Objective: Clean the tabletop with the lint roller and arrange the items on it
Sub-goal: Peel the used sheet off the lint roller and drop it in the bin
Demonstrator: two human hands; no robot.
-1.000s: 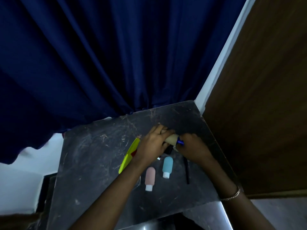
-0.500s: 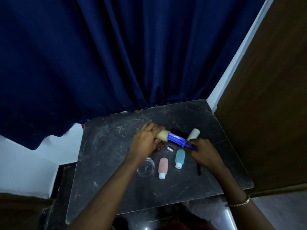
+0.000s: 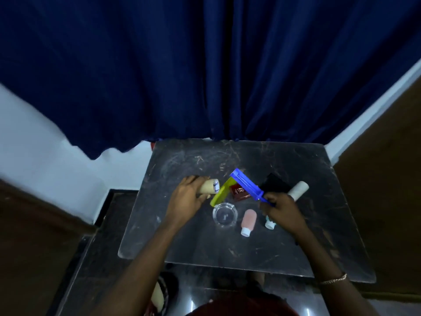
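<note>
My left hand point(image 3: 187, 200) grips a beige paper roll point(image 3: 210, 186) with printed letters, held over the left-middle of the dark marble tabletop point(image 3: 182, 236). My right hand point(image 3: 279, 207) grips the handle of the blue lint roller frame point(image 3: 247, 184), whose bare spindle points up and left, away from the roll. A second whitish roll point(image 3: 298, 190) lies to the right, next to a black object point(image 3: 274, 184). On the table also lie a yellow-green comb point(image 3: 219, 196), a dark red box point(image 3: 240, 192), a clear glass ashtray point(image 3: 225, 214), a pink bottle point(image 3: 248, 222) and a teal bottle point(image 3: 270, 223), the last partly hidden by my right hand.
A dark blue curtain point(image 3: 205, 76) hangs behind the table. A brown wooden panel point(image 3: 387, 167) stands close on the right, and a white wall point(image 3: 45, 156) on the left. A lower dark glossy surface point(image 3: 216, 290) lies in front of the table.
The beige roll has come off the blue frame: my left hand drew it leftwards while my right hand kept the handle. The comb and red box are uncovered. The view shifted.
</note>
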